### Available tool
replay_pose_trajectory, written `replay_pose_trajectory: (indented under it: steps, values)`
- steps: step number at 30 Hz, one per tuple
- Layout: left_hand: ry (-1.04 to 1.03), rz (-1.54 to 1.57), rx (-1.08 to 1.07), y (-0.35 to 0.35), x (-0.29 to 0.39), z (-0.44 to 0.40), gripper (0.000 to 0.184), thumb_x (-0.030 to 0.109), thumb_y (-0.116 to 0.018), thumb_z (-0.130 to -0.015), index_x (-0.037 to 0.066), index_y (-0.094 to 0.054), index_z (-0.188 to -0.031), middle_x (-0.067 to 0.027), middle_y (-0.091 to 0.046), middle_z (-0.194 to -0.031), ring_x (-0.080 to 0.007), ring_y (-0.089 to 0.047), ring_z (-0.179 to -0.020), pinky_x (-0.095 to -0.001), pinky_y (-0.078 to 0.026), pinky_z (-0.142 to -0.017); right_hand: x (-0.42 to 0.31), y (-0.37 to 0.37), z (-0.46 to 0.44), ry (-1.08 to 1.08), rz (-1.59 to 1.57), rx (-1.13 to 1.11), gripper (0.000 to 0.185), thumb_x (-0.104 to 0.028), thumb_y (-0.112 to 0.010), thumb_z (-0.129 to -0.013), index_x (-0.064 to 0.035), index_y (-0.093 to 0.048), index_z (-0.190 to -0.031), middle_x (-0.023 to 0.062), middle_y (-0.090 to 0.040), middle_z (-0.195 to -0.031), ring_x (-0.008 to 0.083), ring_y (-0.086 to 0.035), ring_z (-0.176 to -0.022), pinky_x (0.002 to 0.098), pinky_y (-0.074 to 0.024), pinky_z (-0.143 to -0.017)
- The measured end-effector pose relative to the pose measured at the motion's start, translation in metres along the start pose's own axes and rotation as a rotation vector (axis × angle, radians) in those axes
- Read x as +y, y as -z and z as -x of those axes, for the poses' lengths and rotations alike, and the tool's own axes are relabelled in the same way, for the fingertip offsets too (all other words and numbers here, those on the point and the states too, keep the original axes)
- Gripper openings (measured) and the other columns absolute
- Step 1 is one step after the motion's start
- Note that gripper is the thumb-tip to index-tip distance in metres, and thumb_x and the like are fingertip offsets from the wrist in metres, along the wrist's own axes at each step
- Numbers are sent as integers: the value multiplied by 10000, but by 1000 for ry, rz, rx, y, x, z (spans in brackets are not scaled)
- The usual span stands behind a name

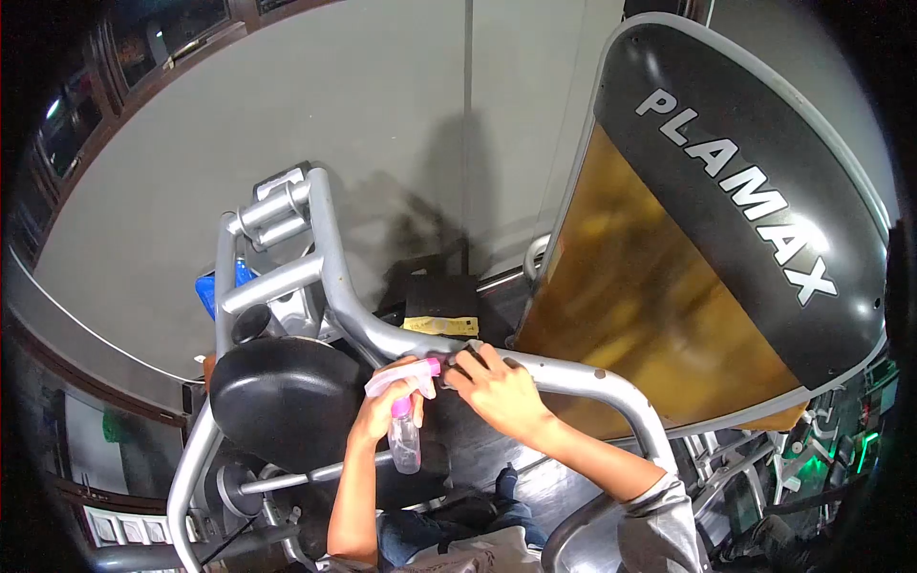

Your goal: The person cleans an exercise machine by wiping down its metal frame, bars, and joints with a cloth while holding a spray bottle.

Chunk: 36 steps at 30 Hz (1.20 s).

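Note:
My left hand (382,413) is wrapped round the neck of a small clear spray bottle (406,449) with a pink collar and pink nozzle tip. The nozzle points right, toward my other hand. My right hand (501,390) rests with bent fingers on the silver metal tube (568,376) of a gym machine. Something greyish shows under those fingertips, too covered to make out. Just left of the bottle is a round black padded cushion (287,392) on the same machine.
A tall machine panel (659,277) marked PLAMAX stands at the right. Behind the tube, a black box (441,298) with a yellow label sits by the grey wall (363,95). A blue item (205,294) hangs behind the frame at left. More gym equipment (802,458) stands lower right.

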<state>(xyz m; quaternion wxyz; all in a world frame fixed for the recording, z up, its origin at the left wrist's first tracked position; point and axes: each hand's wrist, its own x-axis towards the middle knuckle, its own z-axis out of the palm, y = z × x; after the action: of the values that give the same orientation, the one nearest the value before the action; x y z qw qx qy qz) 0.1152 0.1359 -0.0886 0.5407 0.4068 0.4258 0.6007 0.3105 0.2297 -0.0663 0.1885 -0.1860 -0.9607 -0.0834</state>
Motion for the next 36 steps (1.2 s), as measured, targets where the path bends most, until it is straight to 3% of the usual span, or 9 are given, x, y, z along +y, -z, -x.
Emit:
replay_pose_trajectory:
  steps: [5,7,11,19,24,26,30,34,36]
  values:
    - [54,-53,-25,1,0,-1,387,358,-581,-905,-23,-610,-970,-117,-662,-822,-177,-600,-498,-294,-488,-480,12,22,40,-63,8,-153,321,-184,-655,-805,-209,-698,-1123,30,-526,-1145,220,-558,-1016,314,-609,-580]
    - [73,39,-63,7,-7,-2,325,205,-605,-919,-51,-588,-1118,-121,-672,-841,-171,-623,-512,-290,-518,-462,19,33,58,-80,52,-253,312,-183,-630,-827,-233,-698,-1128,32,-501,-1191,214,-546,-1029,330,-619,-583]
    - [107,69,-49,11,-11,0,352,174,-613,-926,-62,-559,-1181,-139,-684,-857,-182,-627,-515,-294,-519,-459,33,30,78,-40,43,-257,306,-190,-621,-834,-227,-682,-1132,17,-502,-1177,208,-528,-1036,329,-626,-607]
    - [54,29,-99,14,-13,0,325,192,-606,-925,-66,-592,-1121,-141,-692,-853,-179,-638,-530,-295,-525,-476,11,5,7,44,-29,25,245,-183,-687,-793,-204,-657,-1035,-16,-569,-1126,213,-538,-1052,305,-611,-632]
    - [46,22,-196,15,-8,0,294,189,-597,-925,-59,-619,-1081,-146,-700,-866,-180,-644,-537,-297,-522,-482,26,20,22,-53,-204,-14,333,-227,-774,-769,-220,-674,-1086,-15,-592,-1210,224,-576,-1032,337,-611,-677]
    - [97,-1,-184,15,-8,0,291,184,-600,-924,-56,-625,-1087,-151,-701,-891,-185,-656,-573,-296,-526,-511,37,33,40,-149,-251,-70,315,-229,-745,-803,-220,-675,-1109,19,-605,-1200,239,-587,-1051,372,-611,-706]
    - [101,-13,-134,12,-10,-1,289,180,-603,-921,-60,-631,-1080,-152,-699,-918,-182,-662,-614,-293,-532,-549,64,49,68,-351,-297,-22,287,-195,-745,-783,-221,-721,-1067,25,-694,-1017,279,-669,-896,410,-581,-726]
    - [81,-11,-213,9,-3,-2,298,201,-611,-918,-58,-632,-1062,-131,-691,-917,-164,-653,-635,-292,-527,-569,79,40,53,-352,-380,-87,260,-193,-727,-786,-187,-731,-1045,77,-711,-983,315,-681,-886,424,-574,-731]
    - [77,-20,-232,9,-3,-4,321,238,-619,-914,-52,-634,-1051,-124,-687,-902,-160,-651,-634,-287,-524,-568,83,25,33,-313,-482,-38,259,-267,-710,-819,-186,-733,-1064,154,-714,-905,359,-685,-826,468,-558,-731]
